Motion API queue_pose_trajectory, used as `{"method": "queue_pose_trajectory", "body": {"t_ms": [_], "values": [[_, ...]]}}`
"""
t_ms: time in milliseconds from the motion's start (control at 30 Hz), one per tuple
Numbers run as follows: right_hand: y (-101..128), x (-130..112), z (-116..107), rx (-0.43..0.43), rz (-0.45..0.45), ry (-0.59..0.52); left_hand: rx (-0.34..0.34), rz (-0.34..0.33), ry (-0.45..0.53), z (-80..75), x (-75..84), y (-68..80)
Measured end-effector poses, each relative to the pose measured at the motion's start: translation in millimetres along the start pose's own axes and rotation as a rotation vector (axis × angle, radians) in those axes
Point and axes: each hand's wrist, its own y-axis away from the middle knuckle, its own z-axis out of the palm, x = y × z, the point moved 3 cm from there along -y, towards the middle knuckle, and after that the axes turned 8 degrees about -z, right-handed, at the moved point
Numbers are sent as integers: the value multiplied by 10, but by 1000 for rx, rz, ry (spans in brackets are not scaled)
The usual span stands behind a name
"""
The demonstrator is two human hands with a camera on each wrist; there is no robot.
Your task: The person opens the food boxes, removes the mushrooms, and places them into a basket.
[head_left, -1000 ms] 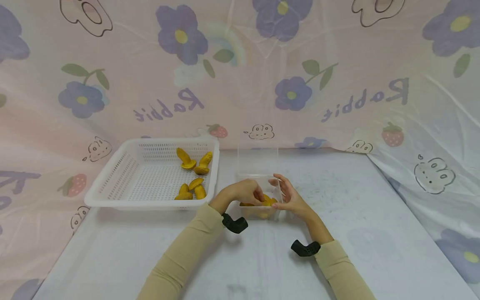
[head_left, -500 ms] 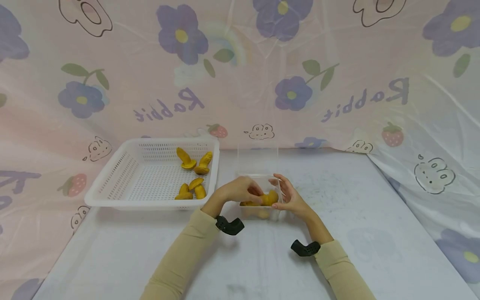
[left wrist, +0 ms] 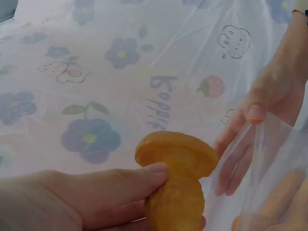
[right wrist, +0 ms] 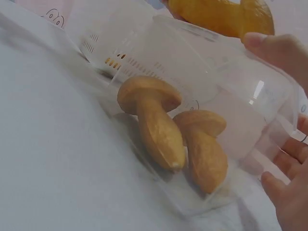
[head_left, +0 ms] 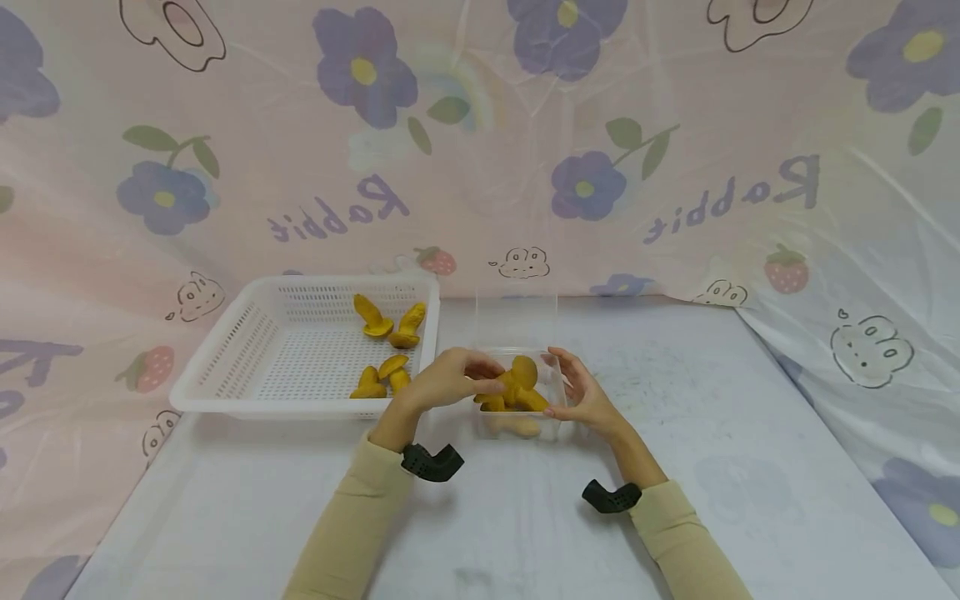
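In the head view my left hand (head_left: 450, 379) pinches a yellow-brown mushroom (left wrist: 178, 192) by its stem, over a clear plastic box (head_left: 551, 429). Its cap points up in the left wrist view, with the thumb pressed just below the cap. My right hand (head_left: 587, 400) holds the box by its right side, thumb at the rim and fingers along the outer wall. Two mushrooms show through the box wall in the right wrist view, one with a long stem (right wrist: 161, 134) and a smaller one (right wrist: 207, 154) beside it. The box's clear lid (head_left: 517, 317) stands raised at the back.
A white perforated basket (head_left: 300, 406) stands left of the box. Several mushrooms lie along its right side, including one near the back (head_left: 371, 317). Behind the white table (head_left: 712, 417) hangs a flower-print cloth (head_left: 480, 167).
My left hand has drawn back leftward from inside the box and now holds a mushroom up over it, cap raised. The right hand keeps its place on the box.
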Motion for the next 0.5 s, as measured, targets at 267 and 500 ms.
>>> {"method": "queue_pose_trajectory", "body": {"t_ms": [267, 500], "values": [[-3, -35, 11, 14, -30, -30, 71, -20, 60, -173, -73, 248], [-9, -32, 5, 15, 3, -9, 114, -102, 89, -254, -181, 370]]}}
